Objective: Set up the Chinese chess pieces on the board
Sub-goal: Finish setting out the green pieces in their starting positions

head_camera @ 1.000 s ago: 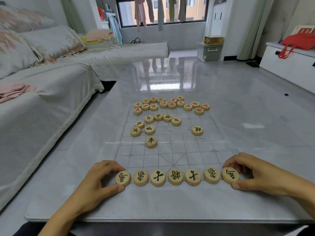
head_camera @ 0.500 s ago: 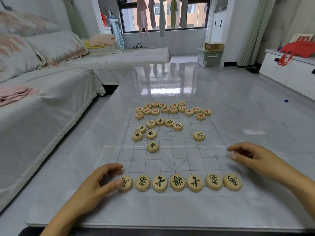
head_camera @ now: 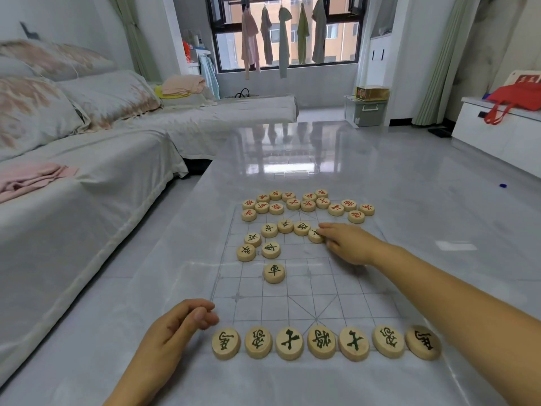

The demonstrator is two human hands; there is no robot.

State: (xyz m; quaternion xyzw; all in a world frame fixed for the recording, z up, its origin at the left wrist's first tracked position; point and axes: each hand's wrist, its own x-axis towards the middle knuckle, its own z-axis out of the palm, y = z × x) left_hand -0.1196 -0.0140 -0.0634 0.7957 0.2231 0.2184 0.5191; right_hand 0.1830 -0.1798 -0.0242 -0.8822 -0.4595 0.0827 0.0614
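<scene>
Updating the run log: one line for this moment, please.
right hand touching green piece | left hand idle, empty | near row seven pieces

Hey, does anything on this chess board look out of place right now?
Yes. The red pieces sit bunched at the far edge, off the grid points, and loose green pieces are scattered mid-board. Only the near row is lined up. The right hand touches one loose piece.

Sixteen red pieces (head_camera: 308, 205) and fifteen green pieces (head_camera: 274, 273) show.
</scene>
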